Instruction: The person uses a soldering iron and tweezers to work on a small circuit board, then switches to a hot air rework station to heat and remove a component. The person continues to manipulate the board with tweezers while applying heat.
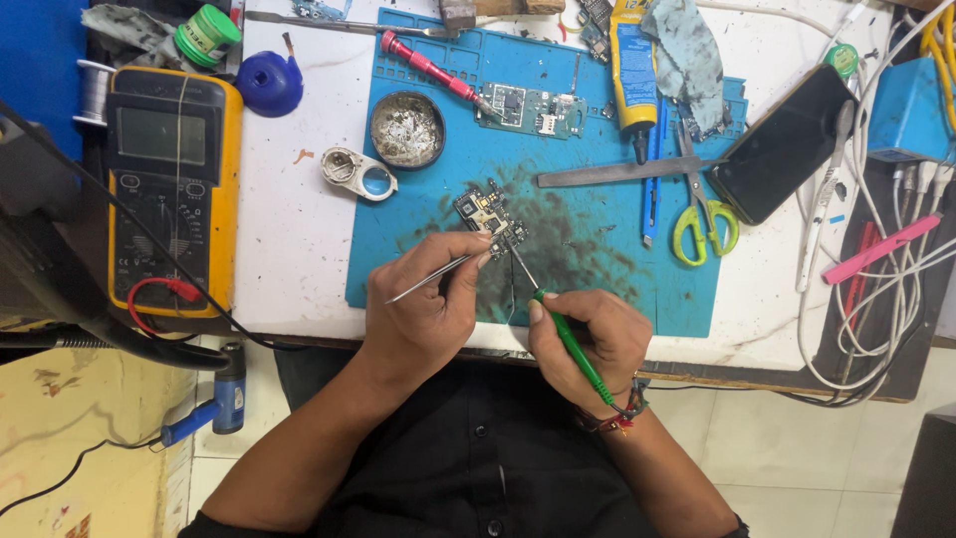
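Observation:
A small dark circuit board (492,216) lies on the stained blue work mat (588,269). My left hand (423,314) grips metal tweezers (438,273) whose tips touch the board's near edge. My right hand (590,339) holds a thin green-handled probe (570,344) like a pen, its metal tip reaching the same board from the right. Both hands rest on the mat's near edge.
A yellow multimeter (171,179) sits at left. On or near the mat: a second circuit board (531,110), red screwdriver (430,70), round tin (407,130), loupe (358,173), green-handled scissors (702,199), dark phone (787,139), blue knife (652,194), cables at right.

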